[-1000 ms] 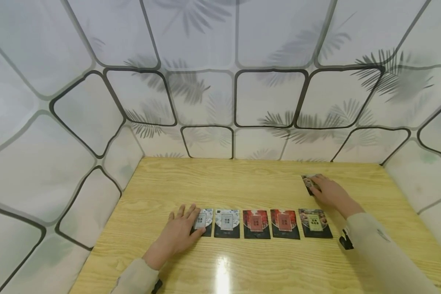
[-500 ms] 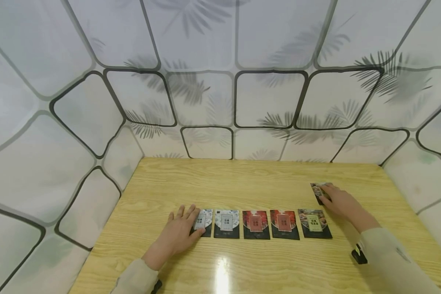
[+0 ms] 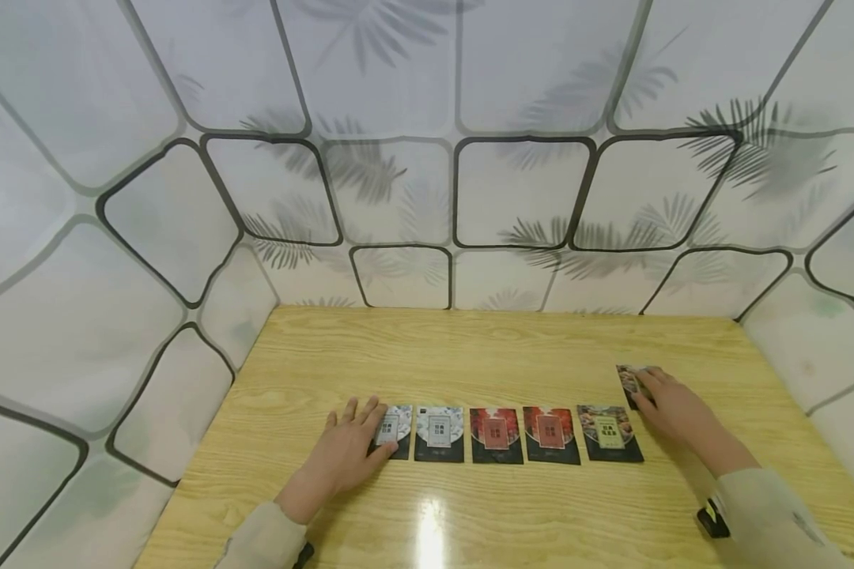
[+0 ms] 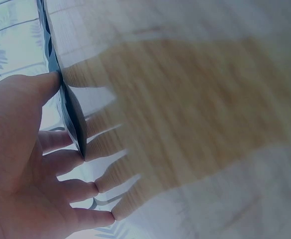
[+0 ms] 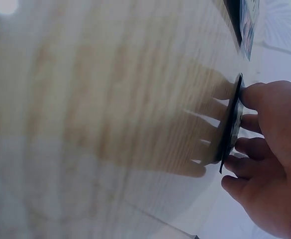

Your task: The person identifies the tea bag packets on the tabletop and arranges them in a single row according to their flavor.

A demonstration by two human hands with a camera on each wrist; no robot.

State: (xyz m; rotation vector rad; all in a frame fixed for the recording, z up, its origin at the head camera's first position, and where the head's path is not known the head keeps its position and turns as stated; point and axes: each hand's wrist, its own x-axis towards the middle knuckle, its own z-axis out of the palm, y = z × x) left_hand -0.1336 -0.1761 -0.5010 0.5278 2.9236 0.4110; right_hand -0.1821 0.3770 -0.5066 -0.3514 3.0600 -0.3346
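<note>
My left hand [image 3: 349,446] lies with its fingers spread on the leftmost white-and-black tea sachet [image 3: 401,423], covering its left part. The left wrist view shows the thumb and fingertips against the edge of that sachet [image 4: 71,117]. Out beyond the right end of the row, my right hand [image 3: 676,407] rests its fingertips on a dark, patterned sachet [image 3: 627,381]. In the right wrist view, thumb and extended fingers touch the upper face of this flat sachet [image 5: 232,119], close over the table. Much of its printed face is hidden under the hand.
In the row stand another white sachet [image 3: 439,433], a red sachet [image 3: 496,435], a second red one [image 3: 551,435] and a sachet with a yellow-green label [image 3: 610,433]. Patterned fabric walls [image 3: 398,197] enclose the wooden table [image 3: 427,348] at the back and sides.
My right hand has moved right and nearer to me, taking the dark sachet with it. The left hand and the row of sachets stay in place.
</note>
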